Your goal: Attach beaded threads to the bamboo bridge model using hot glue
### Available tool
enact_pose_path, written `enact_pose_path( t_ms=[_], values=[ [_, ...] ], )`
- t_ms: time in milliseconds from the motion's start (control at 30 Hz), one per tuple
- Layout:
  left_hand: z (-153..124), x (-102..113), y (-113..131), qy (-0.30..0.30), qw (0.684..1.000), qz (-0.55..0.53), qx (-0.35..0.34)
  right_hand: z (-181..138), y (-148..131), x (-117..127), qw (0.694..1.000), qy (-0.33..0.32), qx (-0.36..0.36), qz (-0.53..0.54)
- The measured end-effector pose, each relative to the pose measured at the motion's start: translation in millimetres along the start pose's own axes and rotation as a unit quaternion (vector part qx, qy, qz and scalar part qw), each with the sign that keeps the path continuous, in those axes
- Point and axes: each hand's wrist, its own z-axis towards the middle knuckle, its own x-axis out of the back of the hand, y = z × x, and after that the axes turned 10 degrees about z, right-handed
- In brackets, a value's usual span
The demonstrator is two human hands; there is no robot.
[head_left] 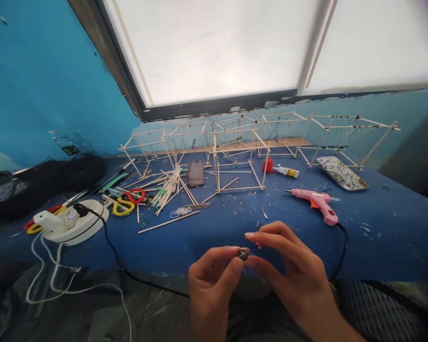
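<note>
Close in front of me, above the table's near edge, a small dark ball (242, 255) with a pale streak like thread across it sits between the thumb and forefinger of my left hand (216, 280). Its exact kind is too small to make out. My right hand (294, 270) is just to the right, with its thumb tip at the side of the ball. The right forefinger stretches out above, apart from the thumb. A wisp of something pale shows beneath the ball.
Stick frames (217, 161) line the back of the blue table (228, 223). Loose sticks (169, 190), scissors (124, 204) and a white power strip (78, 228) lie left. A pink glue gun (316, 199), a glue bottle (287, 171) and a patterned tray (342, 173) lie right.
</note>
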Motion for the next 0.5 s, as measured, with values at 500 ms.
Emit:
enact_pose_path(
  t_ms=[500],
  values=[
    [-0.9, -0.1, -3.5, 0.025, 0.999, 0.028, 0.0, 0.2, 0.0, -0.9, 0.998, 0.006, 0.055, -0.008]
  ],
)
